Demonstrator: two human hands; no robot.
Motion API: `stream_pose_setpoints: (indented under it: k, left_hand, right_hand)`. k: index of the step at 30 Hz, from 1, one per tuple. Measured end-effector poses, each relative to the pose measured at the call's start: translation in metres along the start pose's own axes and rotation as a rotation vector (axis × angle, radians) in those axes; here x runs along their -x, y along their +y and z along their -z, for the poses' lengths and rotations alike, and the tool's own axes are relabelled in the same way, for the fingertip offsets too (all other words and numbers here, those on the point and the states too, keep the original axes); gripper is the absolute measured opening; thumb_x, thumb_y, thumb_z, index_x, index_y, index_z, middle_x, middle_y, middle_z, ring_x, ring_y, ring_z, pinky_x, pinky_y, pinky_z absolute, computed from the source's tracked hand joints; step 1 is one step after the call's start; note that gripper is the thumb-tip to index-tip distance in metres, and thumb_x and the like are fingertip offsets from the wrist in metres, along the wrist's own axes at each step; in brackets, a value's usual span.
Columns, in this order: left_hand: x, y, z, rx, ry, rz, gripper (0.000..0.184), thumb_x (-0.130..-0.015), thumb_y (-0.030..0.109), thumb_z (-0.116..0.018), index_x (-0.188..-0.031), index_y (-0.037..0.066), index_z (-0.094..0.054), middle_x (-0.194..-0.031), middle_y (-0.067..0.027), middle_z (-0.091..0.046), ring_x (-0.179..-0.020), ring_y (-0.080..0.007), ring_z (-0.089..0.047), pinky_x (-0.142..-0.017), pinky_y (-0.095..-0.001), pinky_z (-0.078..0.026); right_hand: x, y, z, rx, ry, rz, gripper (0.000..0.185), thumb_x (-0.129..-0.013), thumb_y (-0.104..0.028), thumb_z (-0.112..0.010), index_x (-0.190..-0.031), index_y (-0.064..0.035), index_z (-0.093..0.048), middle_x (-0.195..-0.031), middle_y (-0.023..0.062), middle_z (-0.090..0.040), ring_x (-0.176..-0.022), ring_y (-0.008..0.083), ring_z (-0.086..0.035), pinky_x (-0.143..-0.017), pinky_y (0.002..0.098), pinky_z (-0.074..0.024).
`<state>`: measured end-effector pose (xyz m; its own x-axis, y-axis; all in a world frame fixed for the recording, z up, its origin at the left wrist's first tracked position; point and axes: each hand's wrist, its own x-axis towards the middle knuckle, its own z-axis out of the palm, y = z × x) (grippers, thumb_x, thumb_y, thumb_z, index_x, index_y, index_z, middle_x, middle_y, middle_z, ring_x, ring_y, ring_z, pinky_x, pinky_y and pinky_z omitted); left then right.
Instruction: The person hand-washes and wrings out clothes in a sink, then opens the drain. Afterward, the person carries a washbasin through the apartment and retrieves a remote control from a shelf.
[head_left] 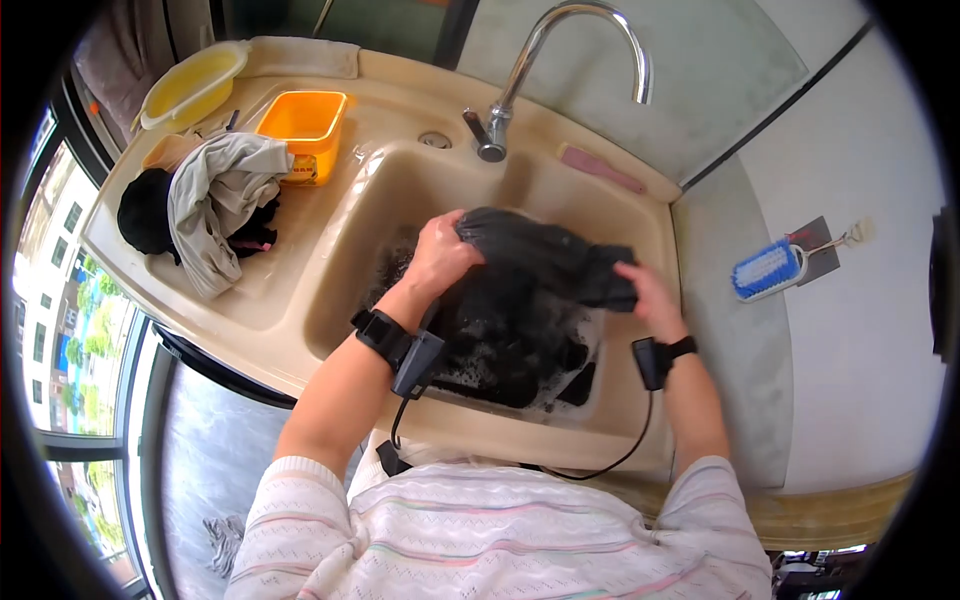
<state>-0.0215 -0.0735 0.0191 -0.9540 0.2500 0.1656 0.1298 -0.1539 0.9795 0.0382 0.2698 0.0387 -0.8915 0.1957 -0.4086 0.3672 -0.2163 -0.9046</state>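
A dark grey wet cloth (535,255) is stretched between my two hands over the sink (335,235). My left hand (446,252) grips its upper left end, the fingers closed on the fabric. At the cloth's right end, my right hand (650,297) is closed on the edge, slightly blurred. The middle of the cloth hangs down towards sudsy dark water (490,345), where more black fabric lies partly under foam. Where the hanging part ends and the soaked fabric begins is hard to tell.
Behind the sink stands a chrome faucet (515,75). A pink bar-shaped object (602,168) lies on the back rim. Left are an orange basket (308,125), a yellow basin (195,88) and piled grey and black clothes (215,195). A blue-white brush (768,270) hangs on the right wall.
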Motion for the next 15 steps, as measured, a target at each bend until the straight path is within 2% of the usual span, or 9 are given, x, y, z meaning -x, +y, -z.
stream_pose_setpoints:
  k: [2,4,5,6,8,10,12,14,15]
  left_hand:
    - [0.002,-0.002,-0.005,-0.087,-0.018,-0.006,0.035,-0.058,0.001,-0.065,-0.093,-0.002,-0.061,-0.079,-0.0112,-0.065,-0.072,-0.0191,-0.06,-0.071,-0.0295,-0.047]
    - [0.004,-0.005,-0.007,-0.238,-0.075,0.021,0.037,-0.057,0.003,-0.065,-0.093,0.0,-0.061,-0.077,-0.0119,-0.065,-0.072,-0.0249,-0.061,-0.072,-0.0306,-0.047]
    - [0.008,0.009,-0.008,-0.229,-0.114,0.134,0.037,-0.056,0.003,-0.064,-0.093,0.0,-0.061,-0.09,-0.0131,-0.064,-0.083,-0.0279,-0.06,-0.076,-0.0305,-0.046]
    - [0.01,0.01,-0.01,-0.229,-0.116,0.151,0.037,-0.056,0.003,-0.064,-0.093,0.0,-0.061,-0.09,-0.0131,-0.064,-0.083,-0.0279,-0.06,-0.076,-0.0305,-0.046]
    - [0.012,0.009,-0.014,-0.361,-0.074,-0.019,0.036,-0.056,0.0,-0.061,-0.091,-0.003,-0.058,-0.112,-0.0134,-0.054,-0.1,-0.0234,-0.053,-0.087,-0.0299,-0.041]
    - [0.016,0.008,-0.021,-0.374,-0.09,-0.059,0.039,-0.055,0.003,-0.062,-0.093,-0.003,-0.057,-0.122,-0.0148,-0.045,-0.108,-0.0269,-0.047,-0.091,-0.0311,-0.037]
    - [0.017,0.005,-0.019,-0.387,-0.093,-0.102,0.041,-0.055,0.007,-0.063,-0.095,-0.003,-0.057,-0.133,-0.0162,-0.036,-0.116,-0.0305,-0.041,-0.096,-0.0323,-0.034]
    - [0.014,0.002,-0.013,-0.356,-0.187,0.016,0.042,-0.056,0.014,-0.065,-0.095,0.0,-0.057,-0.138,-0.0146,-0.03,-0.122,-0.0294,-0.036,-0.099,-0.0319,-0.031]
    - [0.013,0.005,-0.011,-0.354,-0.175,0.014,0.042,-0.056,0.014,-0.065,-0.095,0.0,-0.057,-0.138,-0.0146,-0.03,-0.122,-0.0294,-0.036,-0.099,-0.0319,-0.031]
  right_hand:
    - [-0.021,0.058,-0.007,0.326,0.031,-0.155,0.051,-0.079,-0.011,-0.062,-0.124,-0.0019,-0.042,-0.116,0.0158,-0.054,-0.101,0.0238,-0.057,-0.076,0.0353,-0.0517]
    - [0.018,0.042,-0.063,0.637,-0.065,-0.11,0.076,-0.073,-0.019,-0.07,-0.135,-0.0126,-0.028,-0.131,0.0178,-0.039,-0.117,0.0281,-0.044,-0.084,0.0434,-0.0454]
    - [0.025,0.039,-0.079,0.707,-0.197,0.043,0.085,-0.069,-0.02,-0.074,-0.137,-0.0112,-0.023,-0.133,0.0175,-0.037,-0.119,0.0277,-0.042,-0.089,0.0427,-0.0421]
    - [0.029,0.035,-0.094,0.774,-0.327,0.199,0.095,-0.066,-0.021,-0.077,-0.139,-0.0098,-0.018,-0.134,0.0172,-0.034,-0.121,0.0273,-0.039,-0.094,0.042,-0.0387]
    - [0.046,0.022,-0.137,0.776,-0.512,0.506,0.102,-0.06,-0.019,-0.081,-0.138,-0.0061,-0.017,-0.131,0.0156,-0.037,-0.122,0.0248,-0.039,-0.1,0.0379,-0.0324]
    - [0.041,0.035,-0.168,0.658,-0.563,0.624,0.102,-0.057,-0.017,-0.082,-0.136,-0.0037,-0.02,-0.128,0.0137,-0.039,-0.119,0.0216,-0.04,-0.1,0.0357,-0.032]
    - [0.028,0.057,-0.18,0.629,-0.494,0.576,0.086,-0.058,-0.01,-0.08,-0.13,-0.0038,-0.032,-0.122,0.0091,-0.045,-0.111,0.0183,-0.045,-0.095,0.0341,-0.0381]
    - [0.017,0.07,-0.183,0.214,-0.47,0.236,0.068,-0.061,-0.005,-0.078,-0.12,-0.003,-0.044,-0.113,0.0043,-0.051,-0.102,0.0148,-0.05,-0.086,0.0308,-0.0437]
    - [0.018,0.07,-0.182,0.227,-0.419,0.24,0.051,-0.065,-0.001,-0.073,-0.111,-0.0029,-0.052,-0.105,0.0014,-0.055,-0.093,0.0122,-0.053,-0.08,0.0278,-0.046]
